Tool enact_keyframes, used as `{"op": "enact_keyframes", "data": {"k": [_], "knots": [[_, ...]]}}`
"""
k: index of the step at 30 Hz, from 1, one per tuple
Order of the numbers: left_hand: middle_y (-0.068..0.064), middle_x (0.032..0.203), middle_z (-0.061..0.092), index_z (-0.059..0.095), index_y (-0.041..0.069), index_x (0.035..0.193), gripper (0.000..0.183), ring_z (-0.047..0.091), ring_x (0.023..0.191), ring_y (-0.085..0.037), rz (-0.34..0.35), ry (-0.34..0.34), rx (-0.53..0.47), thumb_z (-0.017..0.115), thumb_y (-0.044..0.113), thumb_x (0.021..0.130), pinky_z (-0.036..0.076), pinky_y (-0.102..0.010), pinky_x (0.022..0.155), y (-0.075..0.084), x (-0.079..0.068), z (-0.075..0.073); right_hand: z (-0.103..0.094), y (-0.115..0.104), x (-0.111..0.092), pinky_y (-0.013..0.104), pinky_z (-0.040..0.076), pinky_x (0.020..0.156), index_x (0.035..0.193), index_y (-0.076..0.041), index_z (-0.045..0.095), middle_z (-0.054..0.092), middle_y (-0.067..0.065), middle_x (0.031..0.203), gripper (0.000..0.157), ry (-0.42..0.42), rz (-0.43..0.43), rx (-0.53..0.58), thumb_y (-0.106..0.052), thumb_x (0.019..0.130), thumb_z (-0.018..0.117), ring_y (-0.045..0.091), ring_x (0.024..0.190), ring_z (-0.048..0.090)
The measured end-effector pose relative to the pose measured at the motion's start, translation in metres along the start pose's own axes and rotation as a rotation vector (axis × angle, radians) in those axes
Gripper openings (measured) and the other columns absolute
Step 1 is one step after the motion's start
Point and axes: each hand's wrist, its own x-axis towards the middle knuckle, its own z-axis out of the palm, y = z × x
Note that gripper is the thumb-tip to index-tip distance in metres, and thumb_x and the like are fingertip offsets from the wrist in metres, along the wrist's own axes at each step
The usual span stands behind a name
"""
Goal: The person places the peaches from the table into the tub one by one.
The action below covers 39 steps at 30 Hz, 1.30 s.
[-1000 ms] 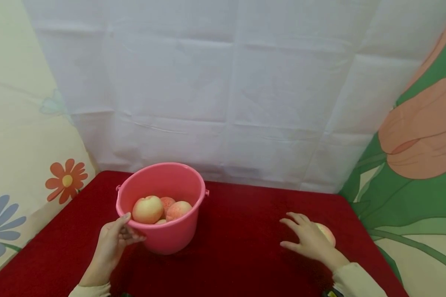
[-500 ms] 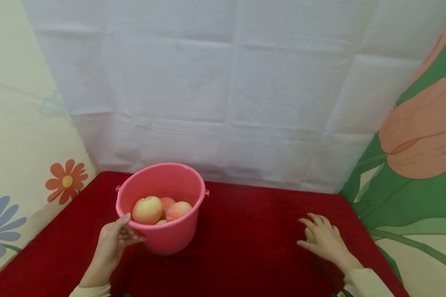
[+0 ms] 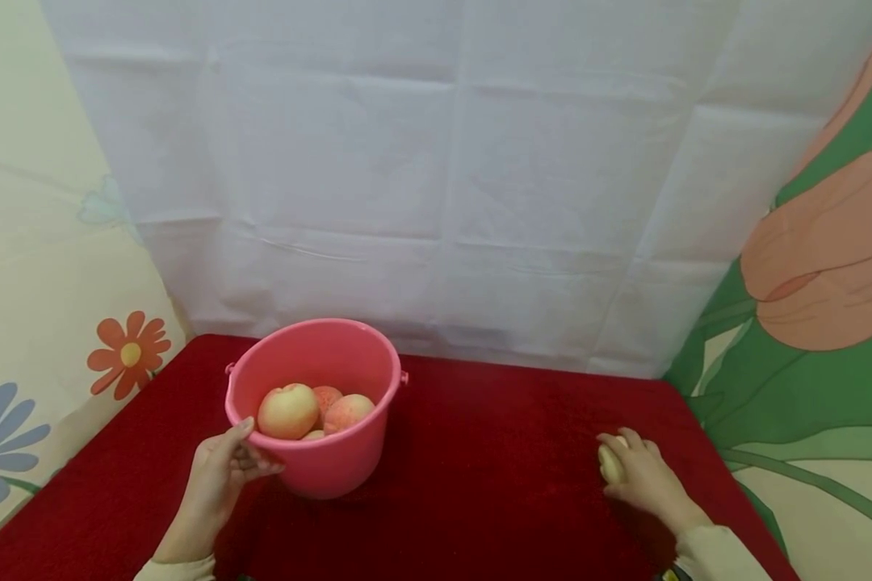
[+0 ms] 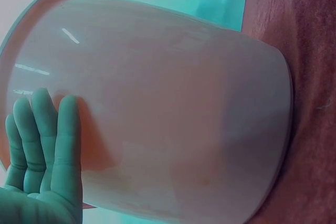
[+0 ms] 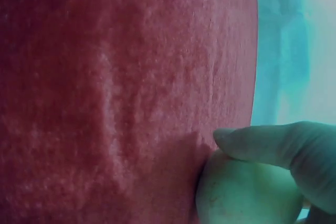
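Observation:
A pink bucket [image 3: 334,464] stands on the left half of the table. Several yellow-and-red peaches [image 3: 288,411] lie inside it. My left hand [image 3: 214,484] pinches the near left rim, thumb over the edge and fingers on the outer wall. In the left wrist view those fingers [image 4: 68,145] lie nearly straight along the bucket [image 4: 173,98]. Far to the right, my right hand [image 3: 647,484] grips a single peach [image 3: 610,466] on the cloth. The right wrist view has the thumb across the top of that peach [image 5: 247,192]; the other fingers are mostly hidden.
Dark red cloth [image 3: 472,468] covers the table. A creased white sheet [image 3: 436,177] hangs behind its back edge. Patterned panels with flowers flank the table on the left [image 3: 127,355] and right [image 3: 828,266].
My right hand has moved right over the lone peach, and its fingers have closed around it. The left hand and the bucket have stayed in place.

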Motion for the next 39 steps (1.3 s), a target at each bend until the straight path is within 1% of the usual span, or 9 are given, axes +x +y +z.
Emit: {"op": "enact_keyframes", "data": {"k": [3, 7, 12, 17, 21, 25, 32, 39], "knots": [[-0.003, 0.051, 0.055, 0.062, 0.009, 0.057, 0.047, 0.063, 0.052, -0.016, 0.026, -0.025, -0.024, 0.039, 0.013, 0.097, 0.055, -0.035, 0.057, -0.001, 0.000, 0.000, 0.000, 0.001, 0.000, 0.049, 0.046, 0.061, 0.112, 0.002, 0.056, 0.048, 0.026, 0.105, 0.067, 0.014, -0.010, -0.007, -0.013, 0.052, 0.084, 0.045, 0.082, 0.048], [-0.003, 0.051, 0.056, 0.063, 0.009, 0.058, 0.047, 0.063, 0.052, -0.017, 0.041, -0.040, -0.041, 0.038, 0.012, 0.097, 0.055, -0.035, 0.057, -0.002, 0.001, -0.001, 0.000, 0.003, 0.000, 0.046, 0.046, 0.060, 0.112, 0.001, 0.057, 0.049, 0.024, 0.103, 0.065, 0.021, -0.009, -0.007, -0.013, 0.054, 0.083, 0.041, 0.080, 0.048], [-0.002, 0.051, 0.056, 0.063, 0.010, 0.057, 0.047, 0.063, 0.052, -0.016, 0.033, -0.031, -0.038, 0.038, 0.012, 0.097, 0.055, -0.035, 0.056, -0.002, 0.001, 0.000, 0.000, 0.005, -0.002, 0.042, 0.046, 0.058, 0.112, 0.000, 0.058, 0.050, 0.023, 0.104, 0.065, 0.032, 0.002, -0.009, -0.016, 0.055, 0.082, 0.039, 0.079, 0.048], [-0.003, 0.051, 0.056, 0.062, 0.010, 0.057, 0.047, 0.063, 0.052, -0.016, 0.031, -0.028, -0.030, 0.039, 0.013, 0.097, 0.055, -0.035, 0.057, -0.003, 0.001, 0.000, -0.001, 0.006, -0.003, 0.041, 0.045, 0.056, 0.112, -0.001, 0.058, 0.051, 0.022, 0.104, 0.065, 0.064, -0.016, -0.018, -0.019, 0.054, 0.082, 0.037, 0.079, 0.049], [-0.003, 0.051, 0.056, 0.062, 0.009, 0.057, 0.047, 0.063, 0.052, -0.017, 0.029, -0.027, -0.029, 0.039, 0.013, 0.097, 0.055, -0.035, 0.057, -0.002, 0.000, 0.000, -0.003, 0.003, -0.003, 0.038, 0.044, 0.055, 0.111, -0.002, 0.058, 0.051, 0.021, 0.103, 0.065, 0.090, -0.034, -0.023, -0.019, 0.054, 0.082, 0.036, 0.079, 0.049], [-0.003, 0.052, 0.056, 0.062, 0.010, 0.057, 0.046, 0.063, 0.052, -0.017, 0.021, -0.019, -0.020, 0.039, 0.014, 0.097, 0.055, -0.035, 0.057, -0.001, 0.000, 0.000, -0.005, 0.000, -0.003, 0.036, 0.044, 0.050, 0.112, -0.003, 0.059, 0.051, 0.020, 0.103, 0.063, 0.114, -0.027, -0.022, -0.021, 0.055, 0.082, 0.036, 0.080, 0.048], [-0.003, 0.051, 0.056, 0.062, 0.010, 0.057, 0.047, 0.063, 0.052, -0.016, 0.020, -0.013, -0.022, 0.039, 0.014, 0.097, 0.055, -0.035, 0.057, -0.001, 0.000, 0.001, -0.010, -0.007, -0.002, 0.038, 0.045, 0.046, 0.113, -0.005, 0.059, 0.050, 0.021, 0.106, 0.062, 0.119, 0.014, -0.010, -0.025, 0.058, 0.080, 0.038, 0.084, 0.048], [-0.003, 0.051, 0.056, 0.061, 0.009, 0.057, 0.047, 0.063, 0.051, -0.017, 0.030, -0.016, -0.026, 0.039, 0.013, 0.097, 0.055, -0.035, 0.056, -0.001, 0.000, 0.001, -0.015, -0.012, 0.003, 0.037, 0.044, 0.047, 0.112, -0.006, 0.059, 0.051, 0.021, 0.106, 0.061, 0.138, -0.002, -0.013, -0.026, 0.059, 0.080, 0.037, 0.082, 0.050]]}}
